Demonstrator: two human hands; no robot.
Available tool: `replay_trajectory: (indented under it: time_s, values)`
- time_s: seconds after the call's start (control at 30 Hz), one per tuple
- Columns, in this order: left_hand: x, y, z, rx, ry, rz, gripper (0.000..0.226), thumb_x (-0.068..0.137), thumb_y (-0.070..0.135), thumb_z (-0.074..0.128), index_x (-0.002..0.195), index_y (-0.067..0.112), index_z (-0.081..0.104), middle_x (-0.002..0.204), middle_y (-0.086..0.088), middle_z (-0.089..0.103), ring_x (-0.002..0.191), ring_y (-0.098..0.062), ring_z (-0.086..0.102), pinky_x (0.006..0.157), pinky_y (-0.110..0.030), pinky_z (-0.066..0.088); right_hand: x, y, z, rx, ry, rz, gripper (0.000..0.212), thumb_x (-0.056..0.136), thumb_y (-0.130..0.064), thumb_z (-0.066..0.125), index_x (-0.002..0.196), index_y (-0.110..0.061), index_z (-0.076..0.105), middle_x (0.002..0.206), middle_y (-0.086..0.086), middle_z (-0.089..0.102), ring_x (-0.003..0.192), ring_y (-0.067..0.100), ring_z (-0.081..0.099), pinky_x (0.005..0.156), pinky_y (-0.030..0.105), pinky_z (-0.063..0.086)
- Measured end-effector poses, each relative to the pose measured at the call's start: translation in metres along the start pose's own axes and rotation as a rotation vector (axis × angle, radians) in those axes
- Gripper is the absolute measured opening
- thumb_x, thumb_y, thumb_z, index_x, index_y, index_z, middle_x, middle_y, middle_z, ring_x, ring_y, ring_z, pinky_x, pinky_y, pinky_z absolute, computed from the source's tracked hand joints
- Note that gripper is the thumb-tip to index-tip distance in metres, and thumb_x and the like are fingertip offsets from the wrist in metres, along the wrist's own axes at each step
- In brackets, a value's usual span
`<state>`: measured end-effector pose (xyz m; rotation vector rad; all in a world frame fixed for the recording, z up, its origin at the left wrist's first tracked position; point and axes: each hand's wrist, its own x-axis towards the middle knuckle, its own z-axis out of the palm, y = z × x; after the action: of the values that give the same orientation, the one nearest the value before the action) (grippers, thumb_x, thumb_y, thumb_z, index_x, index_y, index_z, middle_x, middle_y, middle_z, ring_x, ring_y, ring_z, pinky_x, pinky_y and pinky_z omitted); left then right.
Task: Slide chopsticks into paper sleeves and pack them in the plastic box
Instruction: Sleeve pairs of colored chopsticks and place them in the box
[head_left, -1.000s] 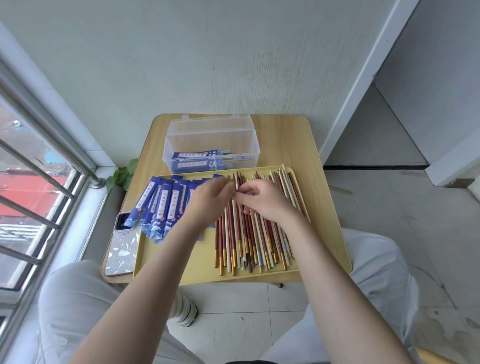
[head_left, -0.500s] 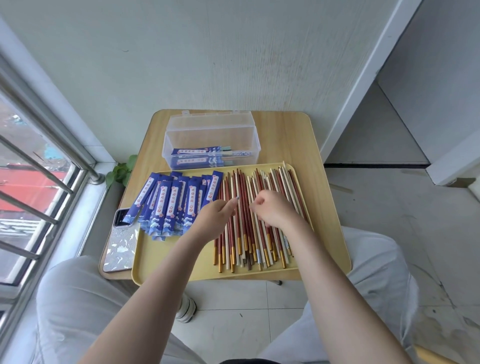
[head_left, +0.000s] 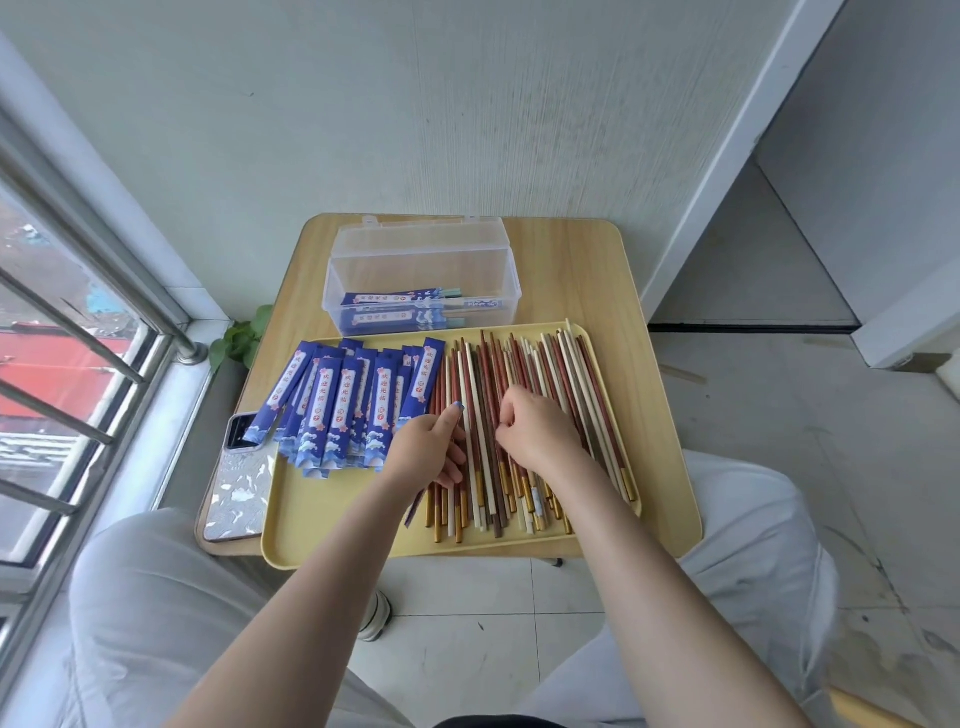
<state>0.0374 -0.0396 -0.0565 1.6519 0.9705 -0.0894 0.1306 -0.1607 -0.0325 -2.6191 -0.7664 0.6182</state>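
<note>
A yellow tray (head_left: 332, 525) holds a fan of blue paper sleeves (head_left: 343, 405) on its left and a pile of red, brown and cream chopsticks (head_left: 550, 374) on its right. My left hand (head_left: 428, 449) lies on the pile's left edge, thumb pointing up and fingers curled round a dark chopstick that sticks out below the hand. My right hand (head_left: 540, 436) rests on the middle of the pile, its curled fingertips pinching at chopsticks. Behind the tray stands the clear plastic box (head_left: 421, 249), open, with a few sleeved chopsticks (head_left: 400, 309) in it.
The tray sits on a small wooden table (head_left: 582, 280) against the wall. A phone (head_left: 241, 483) lies on the table left of the tray. A barred window is on the left, and my knees are on either side below.
Both hands have drawn back toward me along the chopstick pile and moved slightly apart. The left hand no longer covers the blue sleeves.
</note>
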Motion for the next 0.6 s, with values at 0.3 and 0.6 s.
replay_trajectory:
  time_s: [0.3, 0.6]
  values:
    - [0.001, 0.001, -0.001, -0.049, -0.023, -0.031, 0.044, 0.104, 0.044, 0.045, 0.09, 0.006, 0.063, 0.066, -0.01, 0.068, 0.049, -0.02, 0.064, 0.05, -0.031, 0.058, -0.005, -0.031, 0.016, -0.265, -0.122, 0.046, 0.011, 0.099, -0.015, 0.056, 0.109, -0.011, 0.059, 0.092, 0.004, 0.059, 0.077, 0.023, 0.06, 0.056, 0.031, 0.043]
    - [-0.006, 0.001, -0.007, -0.111, -0.045, -0.017, 0.044, 0.105, 0.042, 0.045, 0.094, 0.004, 0.064, 0.068, -0.008, 0.068, 0.046, -0.018, 0.06, 0.044, -0.025, 0.051, -0.004, -0.019, -0.008, 0.366, -0.043, 0.105, 0.009, 0.091, -0.014, 0.061, 0.099, -0.015, 0.057, 0.087, 0.002, 0.064, 0.063, 0.016, 0.061, 0.049, 0.025, 0.046]
